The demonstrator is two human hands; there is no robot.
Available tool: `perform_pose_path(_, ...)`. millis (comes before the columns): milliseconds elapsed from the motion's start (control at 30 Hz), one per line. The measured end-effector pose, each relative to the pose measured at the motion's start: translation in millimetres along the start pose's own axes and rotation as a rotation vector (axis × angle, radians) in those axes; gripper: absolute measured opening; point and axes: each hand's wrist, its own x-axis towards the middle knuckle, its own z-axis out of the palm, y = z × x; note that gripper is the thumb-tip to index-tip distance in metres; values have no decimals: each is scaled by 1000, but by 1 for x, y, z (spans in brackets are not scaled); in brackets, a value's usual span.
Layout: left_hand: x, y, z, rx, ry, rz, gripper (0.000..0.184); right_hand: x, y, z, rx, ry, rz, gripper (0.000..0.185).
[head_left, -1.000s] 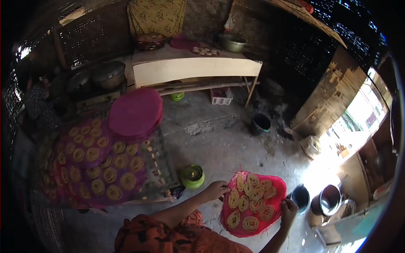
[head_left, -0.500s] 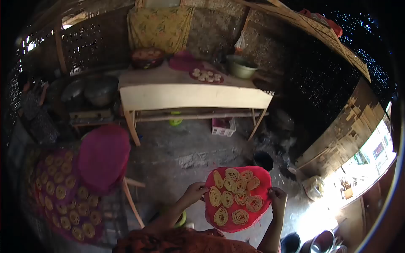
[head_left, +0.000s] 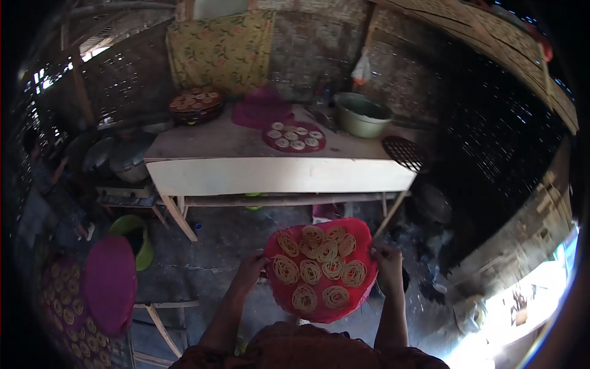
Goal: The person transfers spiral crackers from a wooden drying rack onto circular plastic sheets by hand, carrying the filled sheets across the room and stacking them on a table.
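Observation:
In front of my body I carry a round red tray (head_left: 322,315) at its two sides. Several pale, lacy noodle-like coils (head_left: 335,297) lie on it, some overlapping near the upper middle. My left hand (head_left: 253,269) is closed on the left edge of the tray. On the opposite edge, my right hand (head_left: 387,259) pinches the rim. The undersides of both grips are partly hidden.
Ahead stands a table (head_left: 276,177) bearing a purple tray of pale rounds (head_left: 295,136), a purple sheet (head_left: 264,109), stacked trays (head_left: 195,103) and a green basin (head_left: 364,123). At left are a magenta disc (head_left: 110,283), a green bucket (head_left: 145,253), more coils (head_left: 69,317) and a person (head_left: 55,184).
My view has shifted, and the table appears nearer and lower. Both hands still hold the tray, which now sits further left and higher in view.

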Motion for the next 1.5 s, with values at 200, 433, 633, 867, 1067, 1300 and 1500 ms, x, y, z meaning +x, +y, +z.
perform_pose_path(200, 96, 64, -36, 47, 245, 187, 24, 171, -29, 93, -51, -245, -317, 20)
perform_pose_path(433, 231, 129, -157, 8, 421, 296, 15, 344, -62, 281, 220, -452, -312, 21)
perform_pose_path(633, 349, 187, -282, 21, 548, 306, 12, 451, -88, 455, 190, -443, -424, 20)
perform_pose_path(867, 494, 193, -435, 343, 737, 286, 13, 539, -50, 605, 28, -470, -120, 21)
perform_pose_path(1067, 519, 167, -426, 1089, 1242, 297, 38, 541, 5, 615, -220, -388, -354, 20)
perform_pose_path(1300, 324, 319, -187, 125, 894, 1349, 55, 419, -23, 472, 223, -833, -197, 20)
perform_pose_path(1500, 196, 305, 48, -286, 197, 2183, 55, 327, 31, 397, 170, -1227, -80, 17)
